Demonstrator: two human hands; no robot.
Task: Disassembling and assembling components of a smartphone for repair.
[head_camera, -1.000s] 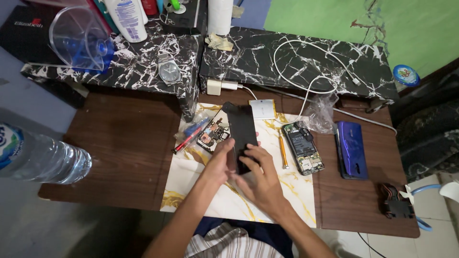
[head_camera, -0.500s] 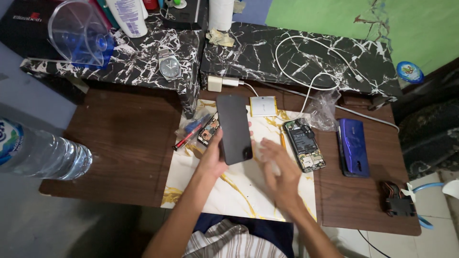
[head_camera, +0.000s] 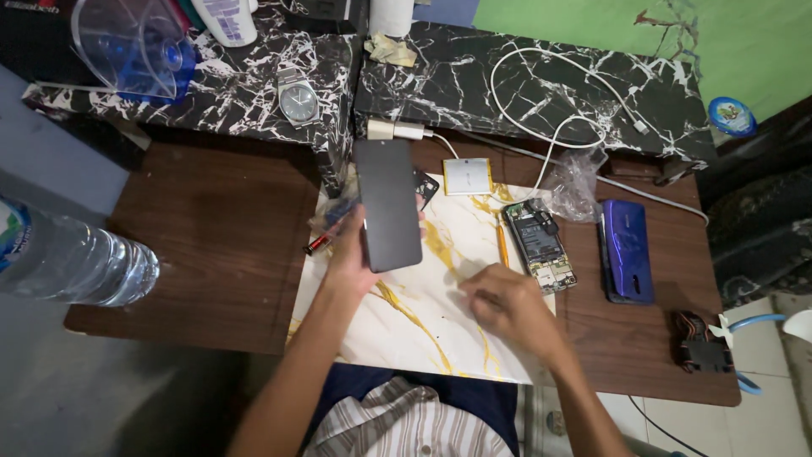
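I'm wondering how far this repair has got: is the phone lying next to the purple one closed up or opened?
Opened. The opened phone lies on the marble-patterned mat with its circuit board and inner parts exposed; the purple phone beside it looks closed.

watch [head_camera: 298, 101]: on the black marble shelf
white cable [head_camera: 550, 93]: coiled on the shelf
blue phone [head_camera: 627, 250]: on the brown table
water bottle [head_camera: 72, 258]: far left

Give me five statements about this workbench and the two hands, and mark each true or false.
1. The left hand holds a dark phone. True.
2. The right hand grips the purple phone. False: that phone lies untouched on the table; the hand rests on the white mat.
3. An opened phone lies beside the purple phone. True.
4. The wristwatch lies on the white mat. False: it sits on the black marble shelf.
5. A water bottle shows at the left. True.
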